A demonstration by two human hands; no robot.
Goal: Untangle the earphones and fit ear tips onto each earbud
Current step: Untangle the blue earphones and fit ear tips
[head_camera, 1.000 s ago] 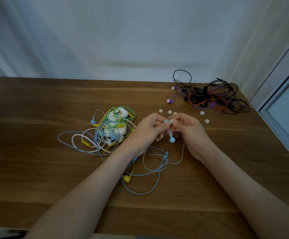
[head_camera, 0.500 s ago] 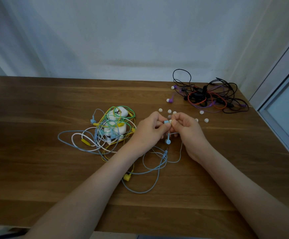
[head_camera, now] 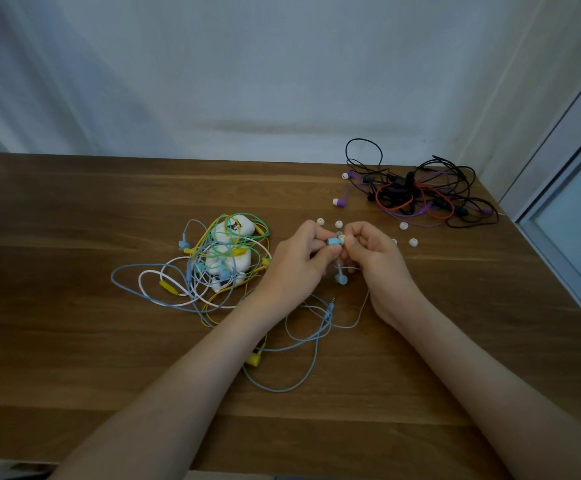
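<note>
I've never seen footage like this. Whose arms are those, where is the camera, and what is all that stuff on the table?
No machine here: these are a person's two bare arms, filmed by one wide camera worn on the head, looking forward and down. The left hand pinches a blue earbud. The right hand holds a white ear tip against it. A second earbud dangles just below. On the wooden table lie a bright tangle of earphone cords on the left, a dark tangle at the far right, and some loose tips between them.

A plain indoor room — wooden table (head_camera: 74, 341), bare white wall (head_camera: 247, 64).
</note>
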